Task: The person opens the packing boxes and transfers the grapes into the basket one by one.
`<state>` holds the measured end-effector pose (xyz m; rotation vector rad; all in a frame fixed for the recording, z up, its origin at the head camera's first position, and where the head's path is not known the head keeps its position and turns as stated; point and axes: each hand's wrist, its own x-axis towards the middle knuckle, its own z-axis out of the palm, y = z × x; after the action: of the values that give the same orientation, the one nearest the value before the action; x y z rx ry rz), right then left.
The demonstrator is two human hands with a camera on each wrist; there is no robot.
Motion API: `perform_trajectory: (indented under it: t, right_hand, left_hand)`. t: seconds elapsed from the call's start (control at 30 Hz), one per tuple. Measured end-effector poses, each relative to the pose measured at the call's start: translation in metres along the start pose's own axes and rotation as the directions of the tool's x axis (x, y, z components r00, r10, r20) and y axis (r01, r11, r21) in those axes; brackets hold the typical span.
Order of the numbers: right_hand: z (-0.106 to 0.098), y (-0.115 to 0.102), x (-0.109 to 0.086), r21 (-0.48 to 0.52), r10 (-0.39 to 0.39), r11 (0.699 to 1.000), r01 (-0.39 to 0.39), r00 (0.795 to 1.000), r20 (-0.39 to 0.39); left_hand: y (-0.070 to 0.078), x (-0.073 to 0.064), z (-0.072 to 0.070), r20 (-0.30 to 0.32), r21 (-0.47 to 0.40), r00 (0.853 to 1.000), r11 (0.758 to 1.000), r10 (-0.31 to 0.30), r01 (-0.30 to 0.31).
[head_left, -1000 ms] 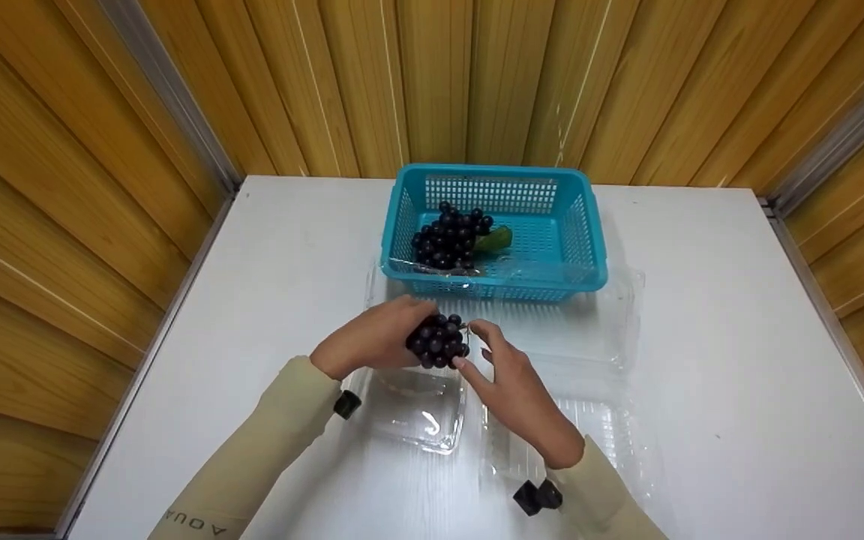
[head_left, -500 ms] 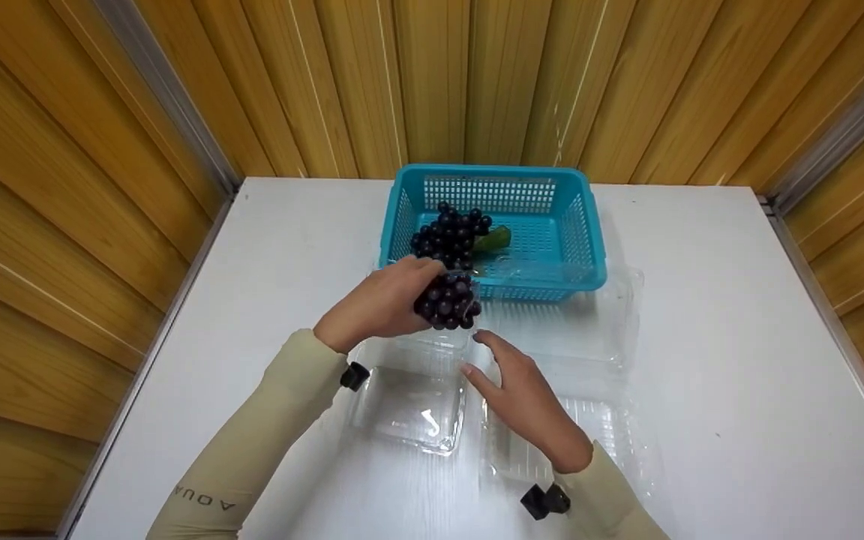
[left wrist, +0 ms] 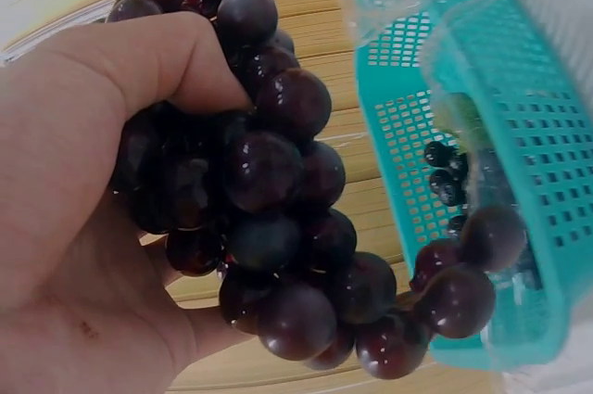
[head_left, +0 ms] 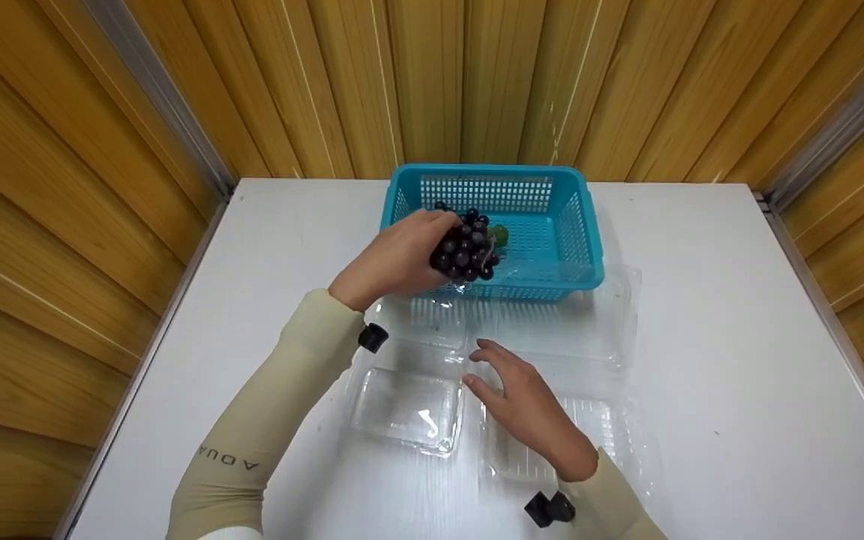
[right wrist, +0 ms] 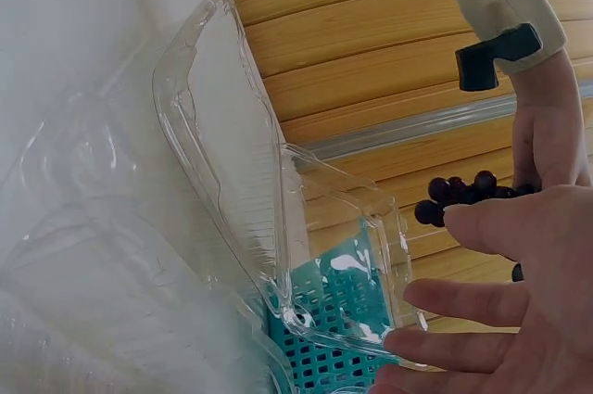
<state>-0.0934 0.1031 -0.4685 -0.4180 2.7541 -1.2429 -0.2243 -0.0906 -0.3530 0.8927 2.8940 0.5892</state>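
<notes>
My left hand (head_left: 406,251) grips a bunch of dark purple grapes (head_left: 463,253) above the near left part of the blue plastic basket (head_left: 586,225). In the left wrist view, the thumb and fingers wrap round the bunch (left wrist: 296,171), and a few grapes stick out towards the basket (left wrist: 547,60). Another dark bunch (head_left: 472,215) lies inside the basket, mostly hidden by the held one, beside a green piece (head_left: 499,235). Lower right, my right hand (head_left: 528,401) hovers over clear plastic boxes, fingers spread and slightly bent, holding nothing.
Two clear hinged boxes stand on the white table (head_left: 702,360): a left one (head_left: 406,409) and a right one (head_left: 537,439). Their raised transparent lids (head_left: 574,330) reach the basket's front rim. Wood-patterned walls (head_left: 432,82) close off the back and sides.
My left hand has carried the grapes away from my right hand, forward and up over the basket. The right hand let go of the bunch and has stayed nearly in place, dropping slightly.
</notes>
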Motion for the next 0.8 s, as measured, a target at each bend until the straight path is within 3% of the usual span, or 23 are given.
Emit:
perform_trajectory:
  t: [0.13,0.37,0.53,0.8]
  right_hand:
    - [0.001,0.001,0.000,-0.009,-0.006,1.000,0.006,1.000,0.000]
    - [0.000,0.002,0.000,-0.014,0.014,1.000,-0.013,1.000,0.009]
    - [0.000,0.001,-0.001,-0.006,0.042,0.999,-0.042,0.999,0.014]
    - [0.001,0.000,-0.001,0.001,0.027,1.000,-0.027,1.000,0.012]
  left_hand:
    - [0.004,0.015,-0.004,-0.035,-0.002,0.999,1.000,0.004,-0.004]
    - [0.009,0.041,-0.004,-0.047,0.000,0.998,0.999,-0.039,0.039]
    - [0.010,0.058,0.001,-0.068,-0.008,0.997,1.000,-0.025,0.025]
    - [0.011,0.084,0.014,-0.081,-0.063,0.995,0.996,-0.061,0.056]
